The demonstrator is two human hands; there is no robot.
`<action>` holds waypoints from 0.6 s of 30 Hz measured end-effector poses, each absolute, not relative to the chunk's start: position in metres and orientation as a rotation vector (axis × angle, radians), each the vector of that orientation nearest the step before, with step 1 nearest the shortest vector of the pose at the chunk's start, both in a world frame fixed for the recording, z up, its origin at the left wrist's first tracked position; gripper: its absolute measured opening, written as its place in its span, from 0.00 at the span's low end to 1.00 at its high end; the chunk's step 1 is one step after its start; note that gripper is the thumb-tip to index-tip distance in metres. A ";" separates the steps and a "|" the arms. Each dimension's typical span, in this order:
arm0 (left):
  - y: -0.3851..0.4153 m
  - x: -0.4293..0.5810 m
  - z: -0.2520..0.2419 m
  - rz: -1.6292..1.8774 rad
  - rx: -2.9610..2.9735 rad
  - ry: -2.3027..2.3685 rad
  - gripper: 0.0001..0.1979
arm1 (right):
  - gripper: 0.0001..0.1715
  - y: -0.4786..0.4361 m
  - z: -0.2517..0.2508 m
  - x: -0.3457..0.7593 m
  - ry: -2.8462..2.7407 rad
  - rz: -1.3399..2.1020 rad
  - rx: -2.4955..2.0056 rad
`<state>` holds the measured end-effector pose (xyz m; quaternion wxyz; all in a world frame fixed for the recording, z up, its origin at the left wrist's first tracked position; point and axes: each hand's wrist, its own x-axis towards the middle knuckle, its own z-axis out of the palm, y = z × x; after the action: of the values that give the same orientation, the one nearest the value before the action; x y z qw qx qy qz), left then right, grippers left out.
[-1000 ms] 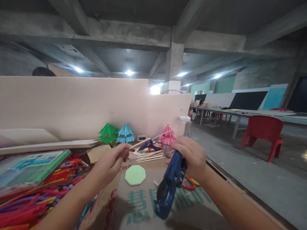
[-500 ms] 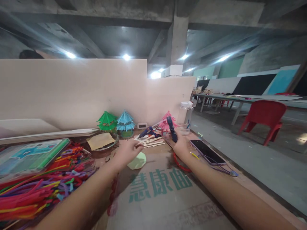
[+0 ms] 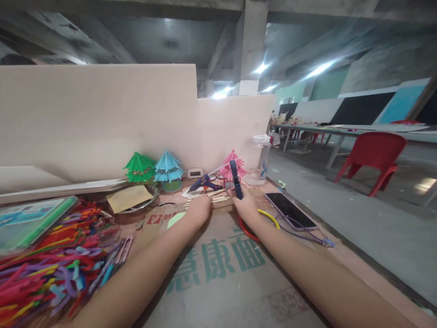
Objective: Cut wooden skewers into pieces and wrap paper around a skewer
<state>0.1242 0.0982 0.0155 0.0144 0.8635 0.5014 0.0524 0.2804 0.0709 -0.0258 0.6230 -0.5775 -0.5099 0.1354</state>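
My right hand (image 3: 246, 207) is stretched out over the desk, closed round a dark blue cutting tool (image 3: 235, 174) that stands upright in front of a pink paper pagoda (image 3: 232, 165). My left hand (image 3: 200, 207) is curled, knuckles up, at a small pile of thin wooden sticks (image 3: 218, 196) and seems to pinch one of them. A blue glue gun (image 3: 205, 183) lies just behind the sticks. A pale green octagon piece (image 3: 175, 219) rests on the cardboard sheet (image 3: 221, 273) beside my left forearm.
Green (image 3: 138, 166) and blue (image 3: 167, 166) paper pagodas stand against the partition board (image 3: 102, 114). Several coloured pipe cleaners (image 3: 51, 273) are heaped at the left. A plastic bottle (image 3: 259, 157), a phone (image 3: 290, 210), red-and-yellow scissors (image 3: 264, 214) and a red chair (image 3: 372, 152) are at the right.
Both arms have reached forward and down to the back of the desk. The blue tool went from hanging in front of me to upright by the pink pagoda. My view dropped.
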 end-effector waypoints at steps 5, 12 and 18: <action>0.105 0.128 0.018 0.169 2.594 1.620 0.16 | 0.23 0.071 -0.018 0.283 -1.114 0.366 -1.287; 0.061 0.122 0.053 0.235 2.505 1.249 0.12 | 0.25 0.067 0.018 0.312 -1.002 0.447 -1.197; 0.026 0.103 0.082 0.457 2.388 0.953 0.15 | 0.31 0.057 0.036 0.319 -0.957 0.699 -1.097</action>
<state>0.1030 0.0258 0.0825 0.2618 0.8826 0.3521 0.1690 0.3190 0.0572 0.0361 0.6911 -0.4910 -0.4283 0.3127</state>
